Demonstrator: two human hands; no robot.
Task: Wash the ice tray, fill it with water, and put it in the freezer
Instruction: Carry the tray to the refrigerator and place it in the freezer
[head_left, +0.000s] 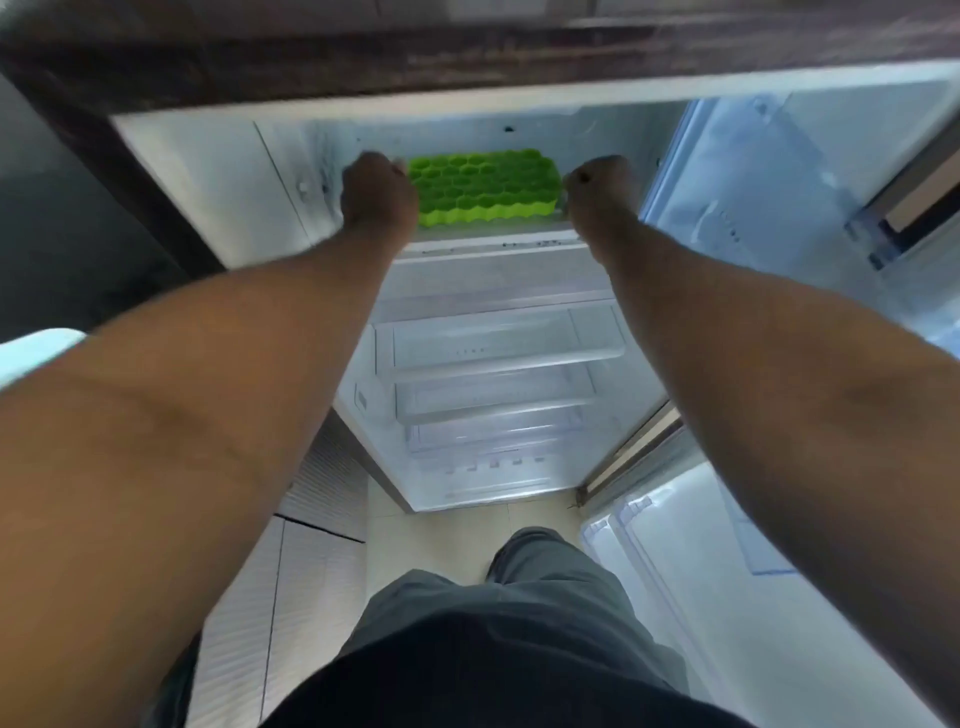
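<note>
A bright green ice tray (483, 184) with honeycomb cells lies flat inside the open freezer compartment (218, 171) at the top of the fridge. My left hand (378, 195) is closed on the tray's left end. At the tray's right end sits my right hand (602, 189), fingers curled against that edge. Both arms stretch up and forward. Whether the cells hold water cannot be told from here.
Below the freezer, the open fridge shows several clear plastic shelves (498, 343). The freezer door (810, 171) and the fridge door (691, 551) stand open to the right. A dark wood cabinet (363, 57) runs above. Pale drawers (311, 519) are at the lower left.
</note>
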